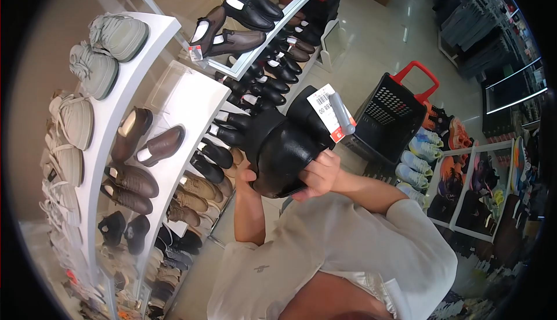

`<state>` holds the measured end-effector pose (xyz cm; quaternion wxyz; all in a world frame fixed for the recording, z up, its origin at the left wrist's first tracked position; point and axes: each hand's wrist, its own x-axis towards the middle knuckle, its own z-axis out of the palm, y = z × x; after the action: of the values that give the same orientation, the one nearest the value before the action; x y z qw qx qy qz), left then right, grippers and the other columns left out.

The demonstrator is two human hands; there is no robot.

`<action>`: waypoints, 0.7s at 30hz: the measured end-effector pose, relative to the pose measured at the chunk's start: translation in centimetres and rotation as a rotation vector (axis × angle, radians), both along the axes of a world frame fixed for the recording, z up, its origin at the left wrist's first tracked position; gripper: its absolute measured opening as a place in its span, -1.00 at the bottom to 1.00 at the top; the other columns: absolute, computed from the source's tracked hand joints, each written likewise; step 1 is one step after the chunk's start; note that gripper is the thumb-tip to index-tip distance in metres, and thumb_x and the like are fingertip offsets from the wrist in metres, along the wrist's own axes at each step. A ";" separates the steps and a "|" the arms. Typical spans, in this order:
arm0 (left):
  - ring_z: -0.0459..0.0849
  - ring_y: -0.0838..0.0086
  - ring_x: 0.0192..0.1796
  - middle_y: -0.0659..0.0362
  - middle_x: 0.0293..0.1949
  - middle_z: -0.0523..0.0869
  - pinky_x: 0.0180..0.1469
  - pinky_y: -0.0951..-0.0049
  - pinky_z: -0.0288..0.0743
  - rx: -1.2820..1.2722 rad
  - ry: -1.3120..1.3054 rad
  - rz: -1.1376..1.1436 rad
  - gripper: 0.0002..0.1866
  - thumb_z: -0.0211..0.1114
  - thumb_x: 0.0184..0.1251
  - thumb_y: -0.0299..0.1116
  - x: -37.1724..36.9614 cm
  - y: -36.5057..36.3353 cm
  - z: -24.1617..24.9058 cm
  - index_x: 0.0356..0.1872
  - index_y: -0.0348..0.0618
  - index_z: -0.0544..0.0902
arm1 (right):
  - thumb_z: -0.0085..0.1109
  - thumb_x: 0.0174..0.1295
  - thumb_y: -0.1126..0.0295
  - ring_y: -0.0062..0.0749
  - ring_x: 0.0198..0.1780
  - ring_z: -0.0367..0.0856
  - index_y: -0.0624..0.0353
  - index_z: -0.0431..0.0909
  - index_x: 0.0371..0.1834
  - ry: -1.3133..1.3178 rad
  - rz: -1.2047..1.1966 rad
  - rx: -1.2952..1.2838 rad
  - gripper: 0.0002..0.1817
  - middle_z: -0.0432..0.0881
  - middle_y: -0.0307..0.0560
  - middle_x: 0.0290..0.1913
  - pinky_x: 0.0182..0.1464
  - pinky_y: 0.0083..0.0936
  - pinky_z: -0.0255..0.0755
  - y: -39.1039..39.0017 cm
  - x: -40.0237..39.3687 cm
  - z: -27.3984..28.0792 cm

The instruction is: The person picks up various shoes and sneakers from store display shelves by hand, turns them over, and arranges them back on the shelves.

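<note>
Both my hands hold a pair of glossy black leather shoes (287, 154) in front of my chest. At the left edge of the nearer shoe, my left hand (246, 176) is closed with the thumb showing; its other fingers are mostly hidden. The fingers of my right hand (320, 175) curl over the right side of the same shoe. A white price tag (322, 109) with a barcode and red edge hangs at the top right, beside a grey security tag (347, 127). The farther shoe is partly covered by the nearer one and the tag.
To the left, white shelves (165, 21) carry grey sneakers (119, 35) and brown shoes (161, 146). Rows of black shoes (267, 91) stand beyond. A black shopping basket (389, 117) with a red handle (426, 79) is at right, near colourful sneakers (415, 169).
</note>
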<state>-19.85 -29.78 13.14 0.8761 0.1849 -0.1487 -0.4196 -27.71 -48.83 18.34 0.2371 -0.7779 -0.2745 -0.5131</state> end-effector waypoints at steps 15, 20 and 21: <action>0.65 0.25 0.21 -0.09 0.23 0.61 0.30 0.31 0.52 0.352 0.028 0.239 -0.39 0.00 0.53 -0.04 -5.0 -10.6 7.3 0.34 -0.40 0.43 | 0.45 0.13 0.28 -0.20 -0.57 0.32 0.26 0.48 -0.60 0.474 -0.269 0.636 -0.63 0.42 -0.06 -0.61 -0.51 -0.32 0.22 -5.9 -3.5 1.0; 0.62 0.27 0.26 -0.04 0.26 0.60 0.32 0.30 0.49 0.326 0.254 -0.137 -0.21 -0.13 0.55 0.25 -2.2 -13.0 6.6 0.37 -0.33 0.42 | 0.32 0.32 0.19 -0.41 -0.61 0.29 0.36 0.46 -0.60 0.784 -0.276 0.986 -0.52 0.39 -0.04 -0.67 -0.52 -0.40 0.20 -9.1 -3.2 1.7; 0.63 0.25 0.24 -0.01 0.23 0.63 0.32 0.28 0.50 0.473 0.173 -0.010 -0.15 -0.18 0.52 0.33 -2.6 -13.8 6.8 0.36 -0.35 0.42 | 0.30 0.34 0.16 -0.50 -0.59 0.26 0.36 0.47 -0.61 0.822 -0.261 1.072 -0.50 0.36 -0.10 -0.68 -0.52 -0.41 0.18 -10.0 -2.9 1.3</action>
<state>-22.48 -43.58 19.98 0.8159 0.3475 0.0284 -0.4613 -30.58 -58.80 19.67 0.6103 -0.7113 0.2255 -0.2659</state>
